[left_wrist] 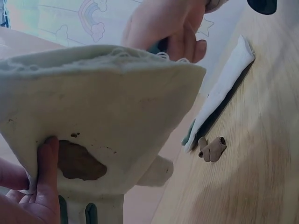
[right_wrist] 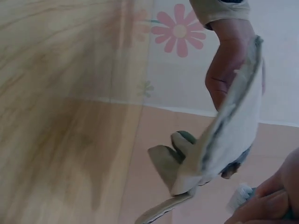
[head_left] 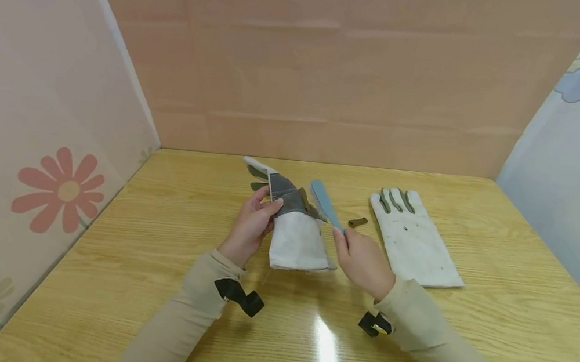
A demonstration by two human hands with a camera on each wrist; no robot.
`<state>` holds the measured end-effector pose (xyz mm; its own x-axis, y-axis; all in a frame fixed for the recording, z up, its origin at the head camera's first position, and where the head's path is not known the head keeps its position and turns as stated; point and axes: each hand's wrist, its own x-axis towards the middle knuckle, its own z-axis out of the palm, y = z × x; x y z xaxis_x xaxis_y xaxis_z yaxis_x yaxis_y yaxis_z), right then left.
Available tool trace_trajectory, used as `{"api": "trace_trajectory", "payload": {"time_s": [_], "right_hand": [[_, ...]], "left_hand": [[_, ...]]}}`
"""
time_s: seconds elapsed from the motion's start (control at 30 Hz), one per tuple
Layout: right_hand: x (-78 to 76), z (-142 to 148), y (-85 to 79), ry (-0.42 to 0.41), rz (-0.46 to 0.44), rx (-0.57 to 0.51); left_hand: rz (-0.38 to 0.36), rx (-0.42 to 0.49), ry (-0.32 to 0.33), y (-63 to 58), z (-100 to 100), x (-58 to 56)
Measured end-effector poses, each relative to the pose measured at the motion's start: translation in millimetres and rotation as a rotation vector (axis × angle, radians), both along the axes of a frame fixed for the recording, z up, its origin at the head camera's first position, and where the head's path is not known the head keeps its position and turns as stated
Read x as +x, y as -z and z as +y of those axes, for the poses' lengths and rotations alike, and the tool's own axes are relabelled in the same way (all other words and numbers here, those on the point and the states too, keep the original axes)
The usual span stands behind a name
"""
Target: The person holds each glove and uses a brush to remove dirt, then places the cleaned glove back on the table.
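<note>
My left hand (head_left: 254,221) grips a white and grey work glove (head_left: 297,243) by its side, thumb on the grey part, the cuff toward me. A brown patch (left_wrist: 81,161) marks the glove's white side in the left wrist view, and more brown matter (head_left: 305,200) clings to the grey part. My right hand (head_left: 363,261) holds a blue brush (head_left: 326,199) by its handle. The bristles (right_wrist: 239,198) face the glove, close beside its brown-covered edge. Part of the brush handle is hidden inside my right fist.
A second white glove (head_left: 415,240) with green strips between its fingers lies flat on the wooden table (head_left: 154,284) at right. Near its fingertips is a small brown lump (head_left: 357,222). Patterned panels stand left and right, and a plain brownish panel (head_left: 331,80) stands behind.
</note>
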<state>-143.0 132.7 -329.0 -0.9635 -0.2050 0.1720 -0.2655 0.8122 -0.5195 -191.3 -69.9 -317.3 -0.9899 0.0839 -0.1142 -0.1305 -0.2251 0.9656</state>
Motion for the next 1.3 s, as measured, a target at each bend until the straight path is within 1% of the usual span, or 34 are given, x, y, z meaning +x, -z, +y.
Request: {"api": "trace_trajectory", "payload": {"time_s": [0.07,0.17,0.3,0.47,0.6,0.67,0.8,0.9,0.97,1.03,1.1,1.3], "right_hand": [[0.2,0.0,-2.9,0.002,0.023,-0.022],[2.0,-3.3,-6.4,-0.03,0.01,-0.049],[4.2,-9.0,-5.1,-0.048,-0.041,-0.008],[2.7,-5.4,1.7,-0.032,-0.047,0.076],[0.0,2.9,6.0,-0.032,-0.078,0.081],[-0.3,7.4,6.3,-0.027,-0.089,0.049],[1.5,9.6,0.7,-0.016,-0.021,-0.025],[4.1,4.9,-5.0,-0.041,0.032,-0.053],[5.5,1.3,-6.8,-0.061,0.034,-0.041],[6.7,-1.5,-7.2,-0.069,0.015,-0.027],[7.0,-2.3,-6.1,-0.062,-0.014,-0.004],[4.4,1.0,1.0,-0.041,-0.023,0.051]], "left_hand": [[0.008,0.005,0.004,0.4,0.2,-0.1],[0.019,0.013,0.013,0.6,1.2,0.0],[0.023,0.016,0.014,0.3,3.0,0.7],[0.012,0.004,0.01,2.4,3.8,0.5],[0.012,0.014,0.002,2.3,1.7,0.6],[0.014,0.022,-0.004,1.2,0.6,0.4],[0.023,0.031,0.001,-0.6,0.3,0.1],[0.021,0.033,0.015,-0.4,1.4,0.6],[0.018,0.032,0.022,0.0,2.3,0.9],[0.017,0.028,0.023,0.2,3.0,1.0],[0.016,0.021,0.019,0.2,3.1,1.0],[0.003,0.001,0.01,1.4,2.0,0.4]]}}
